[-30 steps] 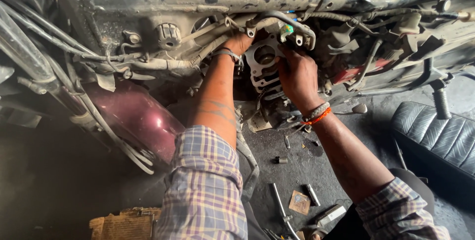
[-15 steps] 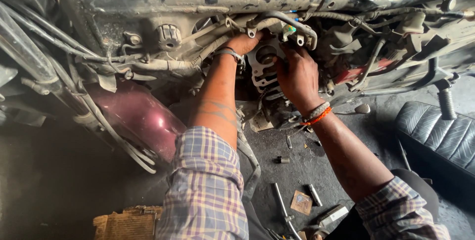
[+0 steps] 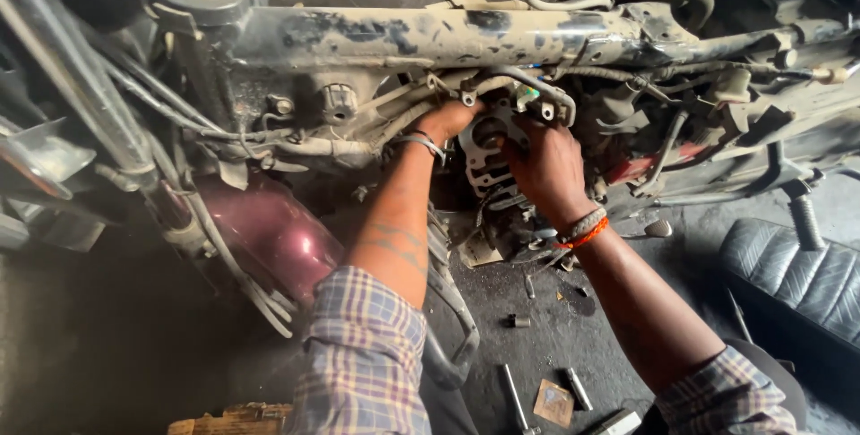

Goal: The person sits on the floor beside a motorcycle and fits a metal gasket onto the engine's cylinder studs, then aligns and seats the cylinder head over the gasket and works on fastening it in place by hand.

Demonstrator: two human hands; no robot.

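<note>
Both my hands reach up into a stripped motorcycle under its dirty frame tube (image 3: 430, 36). My left hand (image 3: 448, 120), with a metal bracelet on the wrist, is closed against the left side of a finned grey engine cylinder head (image 3: 488, 153). On the head's right side rests my right hand (image 3: 546, 171), wearing orange and grey wristbands, its fingers curled over the fins. Cables and hoses (image 3: 394, 112) run just above my left hand. The fingertips of both hands are hidden behind the part.
A maroon fuel tank or panel (image 3: 278, 233) sits lower left. A black ribbed seat (image 3: 797, 278) lies at the right. Loose bolts, sockets and a rod (image 3: 515, 395) are scattered on the oily floor. A kick lever (image 3: 802, 215) juts out right.
The view has shifted slightly downward and left. Both hands stay on the cylinder head, the right hand sliding a little lower on it.
</note>
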